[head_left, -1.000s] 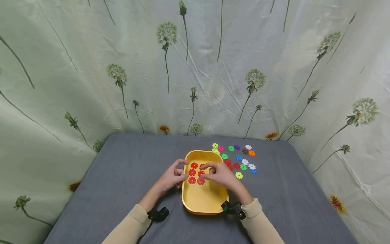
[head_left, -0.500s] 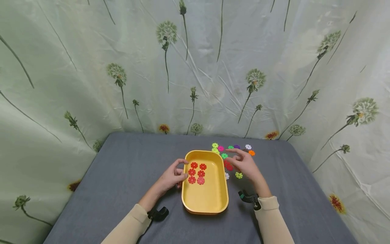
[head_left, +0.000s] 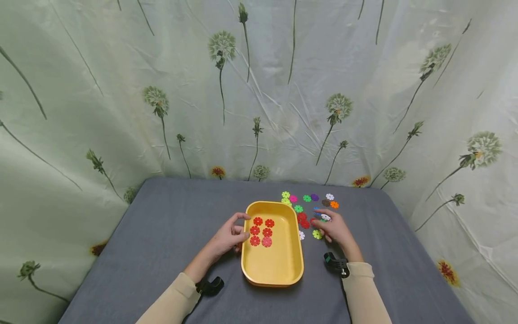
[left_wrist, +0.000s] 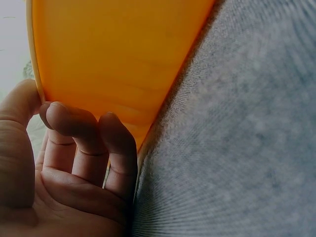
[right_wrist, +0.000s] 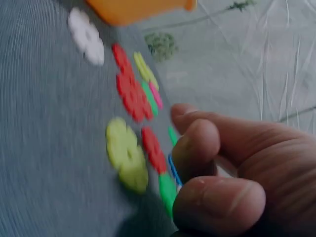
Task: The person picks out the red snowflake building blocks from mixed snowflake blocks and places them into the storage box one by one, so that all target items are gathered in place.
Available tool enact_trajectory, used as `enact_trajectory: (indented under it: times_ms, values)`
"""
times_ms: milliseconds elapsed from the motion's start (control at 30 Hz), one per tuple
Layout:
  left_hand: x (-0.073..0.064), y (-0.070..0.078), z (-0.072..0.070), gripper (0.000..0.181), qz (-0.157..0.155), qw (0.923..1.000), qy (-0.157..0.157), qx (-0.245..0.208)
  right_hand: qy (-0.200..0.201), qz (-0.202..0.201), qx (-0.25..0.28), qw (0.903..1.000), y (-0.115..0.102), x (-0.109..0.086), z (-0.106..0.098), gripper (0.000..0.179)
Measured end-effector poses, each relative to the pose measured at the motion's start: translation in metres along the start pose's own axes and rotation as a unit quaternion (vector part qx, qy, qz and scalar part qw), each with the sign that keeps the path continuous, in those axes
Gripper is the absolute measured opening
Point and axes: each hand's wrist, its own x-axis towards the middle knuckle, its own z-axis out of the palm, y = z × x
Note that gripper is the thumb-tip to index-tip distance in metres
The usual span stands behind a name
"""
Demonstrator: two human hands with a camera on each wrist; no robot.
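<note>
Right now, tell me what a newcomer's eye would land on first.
The yellow tray on the gray table, holding six reddish snowflake discs, likely draws the eye first. The left hand grips its left side. To its right, the right hand hovers over scattered multicolored snowflake discs.

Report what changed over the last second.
The right hand has moved from over the yellow tray rightward, to the loose flower-shaped discs beside it. No grasp or release is clear. The left hand still holds the tray's left rim; six reddish discs lie unmoved inside.
</note>
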Motion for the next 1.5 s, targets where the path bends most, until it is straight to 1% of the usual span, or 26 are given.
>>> enact_trajectory:
  times_ms: [100,167,367,500,633,767,900,967,1100,1267,1367,1500]
  values:
    - [0.0,0.0,0.0,0.055,0.0,1.0,0.0,0.001,0.006,0.022,-0.004,0.9997,0.004,-0.001,-0.002,0.06]
    - [0.0,0.001,0.0,0.055,0.0,1.0,-0.001,0.001,0.009,0.031,-0.019,0.9993,0.005,-0.001,-0.003,0.059]
    - [0.0,0.001,-0.001,0.055,0.005,1.0,-0.007,-0.004,0.022,0.036,-0.077,0.9961,0.002,0.002,0.001,0.054]
    - [0.0,0.001,-0.001,0.055,0.004,1.0,-0.007,-0.004,0.035,0.028,-0.111,0.9928,0.002,0.003,0.003,0.048]
    - [0.0,0.001,-0.001,0.055,0.002,1.0,-0.005,-0.001,0.048,0.004,-0.154,0.987,0.002,0.002,0.004,0.044]
    - [0.0,0.001,0.0,0.055,0.001,1.0,-0.005,0.0,0.051,-0.01,-0.175,0.9833,0.003,0.002,0.005,0.042]
    - [0.001,0.001,0.0,0.055,0.001,1.0,-0.005,-0.001,0.052,-0.008,-0.165,0.9849,0.0,0.001,0.004,0.043]
    - [0.001,0.002,0.0,0.054,0.002,1.0,-0.005,-0.002,0.056,-0.006,-0.152,0.9869,-0.005,0.001,0.004,0.044]
    - [0.001,0.002,-0.001,0.054,0.001,1.0,-0.003,-0.006,0.06,-0.015,-0.119,0.9909,-0.017,-0.001,0.003,0.045]
    - [0.0,0.002,-0.001,0.054,-0.001,1.0,-0.003,-0.007,0.057,-0.042,-0.083,0.9941,-0.036,-0.009,0.004,0.042]
    - [0.0,0.001,-0.001,0.054,-0.002,1.0,-0.003,-0.008,0.052,-0.062,-0.072,0.9941,-0.05,-0.018,0.007,0.043]
    - [0.0,0.0,-0.001,0.056,-0.003,0.9999,-0.005,-0.009,0.042,-0.065,-0.051,0.9957,-0.071,-0.029,0.014,0.044]
